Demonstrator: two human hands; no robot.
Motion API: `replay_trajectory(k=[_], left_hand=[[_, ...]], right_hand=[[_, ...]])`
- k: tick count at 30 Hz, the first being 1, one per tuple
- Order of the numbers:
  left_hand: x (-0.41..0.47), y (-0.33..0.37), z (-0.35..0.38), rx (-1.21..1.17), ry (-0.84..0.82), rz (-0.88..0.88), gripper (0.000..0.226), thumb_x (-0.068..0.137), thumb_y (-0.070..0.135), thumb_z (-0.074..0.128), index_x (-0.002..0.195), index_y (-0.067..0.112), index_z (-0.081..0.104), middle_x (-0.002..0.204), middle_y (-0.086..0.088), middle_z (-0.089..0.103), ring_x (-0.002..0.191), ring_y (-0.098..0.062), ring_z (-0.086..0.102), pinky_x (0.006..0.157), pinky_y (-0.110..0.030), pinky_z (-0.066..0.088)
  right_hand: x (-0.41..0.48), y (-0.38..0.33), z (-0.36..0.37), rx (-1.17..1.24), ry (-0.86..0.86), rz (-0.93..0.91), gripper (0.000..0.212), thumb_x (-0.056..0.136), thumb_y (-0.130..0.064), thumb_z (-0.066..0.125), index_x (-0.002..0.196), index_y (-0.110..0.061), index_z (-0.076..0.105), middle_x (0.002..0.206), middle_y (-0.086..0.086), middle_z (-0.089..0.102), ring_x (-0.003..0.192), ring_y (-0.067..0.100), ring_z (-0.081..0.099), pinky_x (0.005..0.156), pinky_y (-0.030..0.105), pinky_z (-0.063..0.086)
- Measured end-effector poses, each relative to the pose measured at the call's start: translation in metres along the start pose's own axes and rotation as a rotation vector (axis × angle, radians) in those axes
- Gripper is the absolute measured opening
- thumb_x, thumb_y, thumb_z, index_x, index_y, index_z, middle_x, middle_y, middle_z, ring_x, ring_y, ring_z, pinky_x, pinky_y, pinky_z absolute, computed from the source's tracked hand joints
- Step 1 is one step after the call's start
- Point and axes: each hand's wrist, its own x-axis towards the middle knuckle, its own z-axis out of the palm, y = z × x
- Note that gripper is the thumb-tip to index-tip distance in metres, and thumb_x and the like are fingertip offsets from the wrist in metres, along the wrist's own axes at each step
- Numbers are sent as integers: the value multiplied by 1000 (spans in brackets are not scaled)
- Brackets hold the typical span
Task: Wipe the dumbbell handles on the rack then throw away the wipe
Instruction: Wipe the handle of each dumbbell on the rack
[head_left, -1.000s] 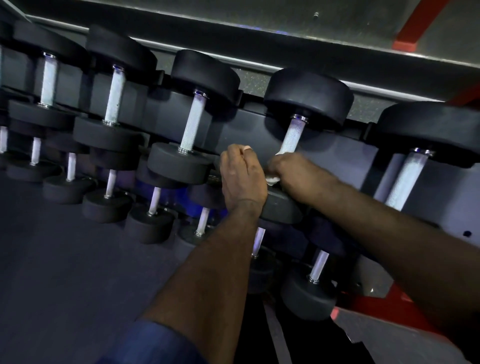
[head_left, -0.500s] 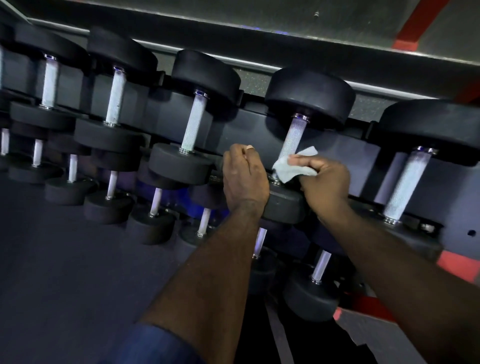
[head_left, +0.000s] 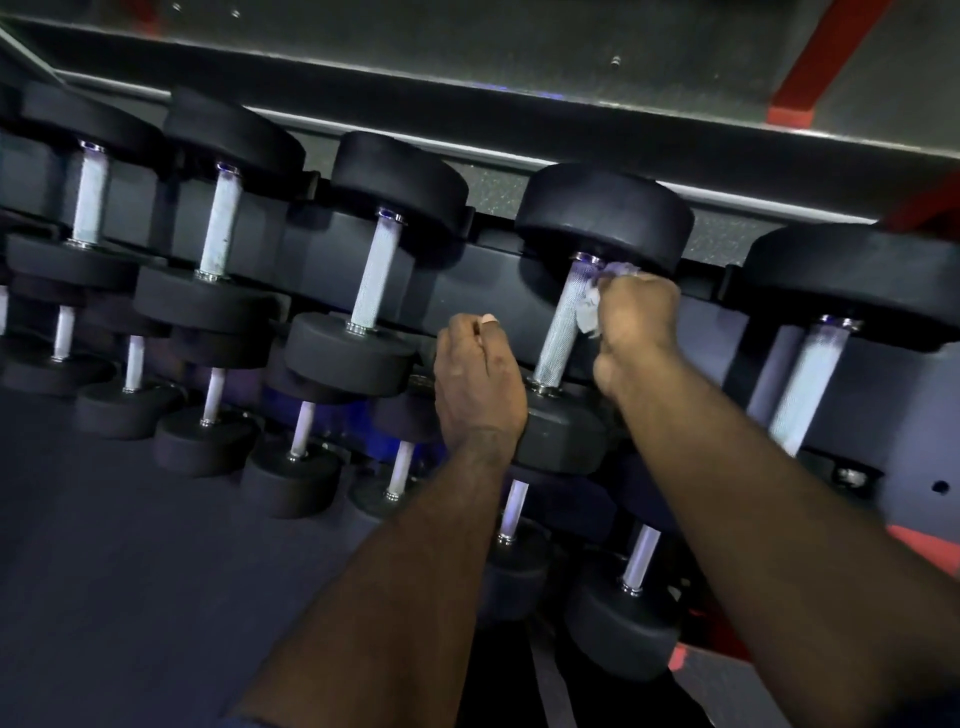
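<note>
A row of black dumbbells with knurled silver handles lies on the dark rack (head_left: 483, 291). My right hand (head_left: 636, 327) grips a crumpled white wipe (head_left: 592, 306) and holds it against the upper end of one dumbbell handle (head_left: 558, 327), just below the far weight head. My left hand (head_left: 478, 384) has its fingers curled over the rack's edge beside the near head (head_left: 561, 436) of that same dumbbell. What the left fingertips touch is hidden.
More dumbbells fill the top tier to the left (head_left: 371, 275) and right (head_left: 810, 379). A lower tier (head_left: 306, 431) holds smaller ones. Dark floor (head_left: 130, 571) lies at lower left. A red frame part (head_left: 924, 551) shows at right.
My right hand has slid the wipe up the handle, from the near end to the far end by the upper weight head. My left hand has stayed in place on the rack.
</note>
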Motion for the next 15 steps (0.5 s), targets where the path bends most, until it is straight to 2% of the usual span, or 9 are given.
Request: replay_trajectory(k=[2,4,7,9,10,13,15], left_hand=[[-1,0,0,17,0,10,24,108,24,48,99,7,62,97,-4,60,82,-10,43,75,-18,26],[0,2,0,28,-6,6,25,108,25,47,100,7,62,99,-5,61,83,-11,44,75,-19,26],[1,-1,0,40,-30,-8,28,108,29,45,103,8,62,104,-7,62,88,-17,50,77,-24,29],[0,0,0,49,-42,-21,28,109,31,44,103,9,62,103,-6,62,88,-18,51,77,-26,32],[0,1,0,51,-47,-22,28,109,31,44,102,9,61,102,-5,62,87,-17,51,77,-25,31],[0,2,-2,67,-63,-17,27,109,30,45,101,10,61,101,-4,62,84,-16,49,74,-23,29],[2,1,-2,67,-80,-32,26,109,30,45,101,11,61,101,-3,61,85,-14,49,74,-22,29]], right_hand=[[-4,6,-2,-138,-48,-69,15,81,-13,54,71,-19,63,71,-8,61,69,13,57,66,31,46],[0,4,1,-180,-101,-33,17,86,-20,52,73,-17,62,73,-8,60,71,12,54,68,31,44],[7,-6,-8,-97,-165,28,28,99,-10,51,73,-12,62,69,0,58,62,13,51,58,29,39],[3,-7,-19,-69,-210,-11,18,98,-6,55,83,-10,65,70,7,54,61,16,46,53,27,31],[1,-8,-20,-50,-261,-2,16,96,-1,53,91,-9,65,75,11,54,63,18,47,53,27,31],[8,-14,-13,48,-394,225,54,74,27,28,99,-2,66,86,17,69,77,27,70,64,32,48],[17,-20,-10,164,-489,423,74,56,27,20,107,0,66,98,19,74,100,30,71,78,36,58]])
